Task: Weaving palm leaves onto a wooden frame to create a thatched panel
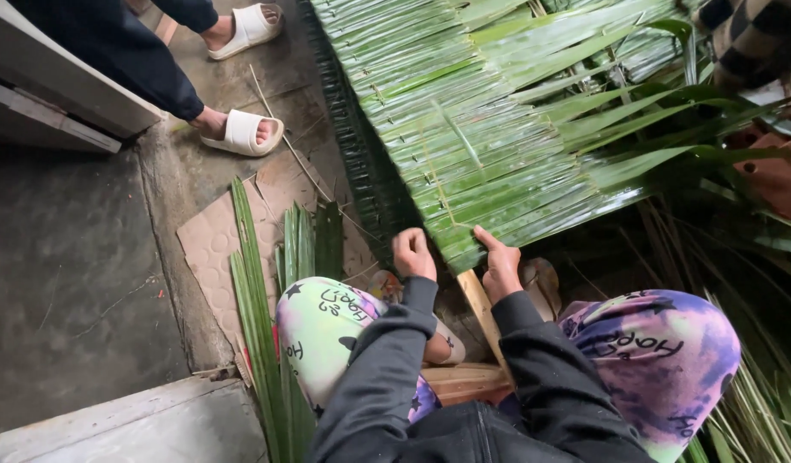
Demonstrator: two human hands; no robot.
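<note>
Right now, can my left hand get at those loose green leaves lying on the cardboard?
Probably yes. The left hand is at the woven leaf panel, and the loose leaves lie just beside it with nothing between.

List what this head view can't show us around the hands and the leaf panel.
- Woven palm-leaf panel: cut off by the top edge.
- Left hand and right hand: fingertips hidden behind the panel's lower edge; grip unclear.
- Wooden slat: lower end hidden by a sleeve.
- Person in white sandals: cut off at the top.
</note>
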